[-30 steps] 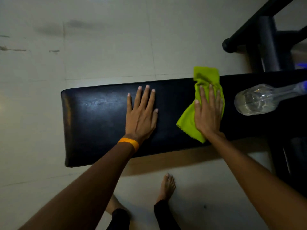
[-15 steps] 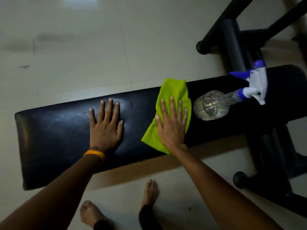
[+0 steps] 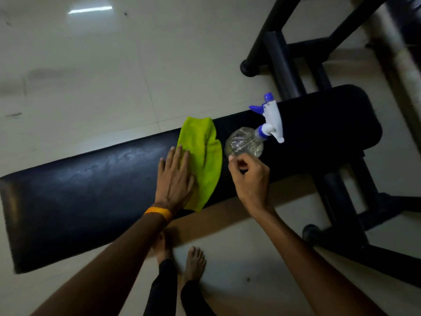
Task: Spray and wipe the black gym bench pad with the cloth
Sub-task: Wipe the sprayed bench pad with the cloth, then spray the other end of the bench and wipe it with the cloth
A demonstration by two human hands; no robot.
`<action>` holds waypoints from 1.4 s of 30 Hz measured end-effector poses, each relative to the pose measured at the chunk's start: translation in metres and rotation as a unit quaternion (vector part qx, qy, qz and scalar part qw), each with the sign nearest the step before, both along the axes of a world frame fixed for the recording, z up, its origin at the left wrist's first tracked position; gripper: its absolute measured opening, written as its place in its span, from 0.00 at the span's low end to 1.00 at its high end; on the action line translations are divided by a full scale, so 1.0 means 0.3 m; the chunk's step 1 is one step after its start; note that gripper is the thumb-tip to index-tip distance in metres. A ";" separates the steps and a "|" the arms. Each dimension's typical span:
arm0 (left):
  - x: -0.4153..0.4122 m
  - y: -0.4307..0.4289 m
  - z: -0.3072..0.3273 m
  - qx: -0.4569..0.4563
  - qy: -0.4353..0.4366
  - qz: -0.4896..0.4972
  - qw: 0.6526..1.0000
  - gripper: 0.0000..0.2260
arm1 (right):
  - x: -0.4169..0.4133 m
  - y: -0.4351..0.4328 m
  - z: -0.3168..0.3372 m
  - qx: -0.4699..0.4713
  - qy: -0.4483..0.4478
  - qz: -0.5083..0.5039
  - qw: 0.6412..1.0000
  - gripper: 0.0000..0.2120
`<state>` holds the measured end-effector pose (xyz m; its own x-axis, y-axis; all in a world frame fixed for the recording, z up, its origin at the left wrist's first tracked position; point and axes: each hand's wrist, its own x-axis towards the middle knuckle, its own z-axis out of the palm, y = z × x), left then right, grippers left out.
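Note:
The long black bench pad (image 3: pixel 79 192) runs across the view from lower left to upper right. A lime-green cloth (image 3: pixel 202 156) lies flat on its middle. My left hand (image 3: pixel 175 179), with an orange wristband, rests flat with its fingers spread, partly on the cloth's left edge and partly on the pad. A clear spray bottle (image 3: pixel 246 142) with a white and blue trigger head lies on its side just right of the cloth. My right hand (image 3: pixel 249 176) hovers just below the bottle's base, fingers curled and apart, holding nothing.
Black metal frame tubes (image 3: pixel 282 65) of gym equipment stand behind the bench at upper right. The bench's own legs (image 3: pixel 344 201) reach down to the floor at right. My bare feet (image 3: pixel 193 263) stand on the pale tiled floor (image 3: pixel 91 76) in front of the pad.
My right hand has lifted off the cloth and moved right toward the bottle. My left hand has slid right onto the cloth's edge. The view has shifted right.

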<state>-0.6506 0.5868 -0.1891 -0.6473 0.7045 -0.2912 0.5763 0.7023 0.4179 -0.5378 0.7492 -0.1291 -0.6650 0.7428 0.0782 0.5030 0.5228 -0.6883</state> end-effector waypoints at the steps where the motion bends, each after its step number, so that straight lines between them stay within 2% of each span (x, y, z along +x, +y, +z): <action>1: 0.015 0.036 -0.001 -0.002 -0.007 -0.016 1.000 0.33 | 0.011 0.023 0.021 0.009 0.017 -0.033 0.999 0.14; 4: 0.043 0.106 0.007 -0.028 -0.021 -0.041 0.999 0.29 | 0.004 0.088 0.053 -0.004 0.061 -0.116 0.991 0.17; 7: 0.040 0.140 0.021 -0.059 -0.019 -0.052 0.997 0.31 | -0.056 0.138 0.070 -0.061 0.088 -0.135 0.985 0.21; 10: 0.011 0.150 0.049 -0.059 -0.009 -0.056 0.997 0.26 | -0.133 0.167 0.110 -0.143 0.110 -0.117 0.977 0.16; 14: -0.042 0.149 0.069 -0.090 -0.016 -0.089 0.992 0.24 | -0.190 0.199 0.169 -0.203 0.168 -0.118 0.957 0.10; 16: -0.063 0.147 0.072 -0.092 -0.015 -0.103 0.990 0.25 | -0.175 0.202 0.199 -0.193 0.183 -0.107 0.958 0.07; 21: -0.064 0.180 0.088 -0.086 0.003 -0.120 0.989 0.27 | -0.040 0.235 0.251 -0.158 0.186 -0.149 0.958 0.11; 23: -0.051 0.212 0.094 -0.076 0.001 -0.130 0.989 0.28 | 0.040 0.244 0.264 -0.149 0.160 -0.154 0.964 0.09; 26: -0.017 0.270 0.082 -0.069 -0.011 -0.133 0.989 0.30 | 0.152 0.218 0.223 -0.139 0.076 -0.156 0.975 0.06; 29: 0.012 0.312 0.052 -0.076 -0.012 -0.124 0.989 0.32 | 0.222 0.169 0.115 -0.118 -0.045 -0.115 0.985 0.12; 33: 0.032 0.320 -0.003 -0.090 0.012 -0.122 0.988 0.34 | 0.283 0.123 -0.029 -0.124 -0.179 -0.063 0.974 0.16; 36: 0.045 0.304 -0.044 -0.078 0.038 -0.123 0.989 0.33 | 0.305 0.104 -0.096 -0.163 -0.194 -0.085 0.964 0.17; 39: 0.055 0.299 -0.065 -0.071 0.058 -0.117 0.989 0.33 | 0.302 0.105 -0.122 -0.149 -0.214 -0.098 0.960 0.15; 42: 0.067 0.320 -0.069 -0.074 0.071 -0.113 0.988 0.34 | 0.318 0.129 -0.121 -0.164 -0.198 -0.102 0.961 0.13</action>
<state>-0.6306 0.6827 -0.2098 -0.5207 0.7917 -0.3195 0.7703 0.5970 0.2241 -0.4426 0.7878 -0.1654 -0.4331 0.8024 -0.4107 0.8279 0.1740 -0.5332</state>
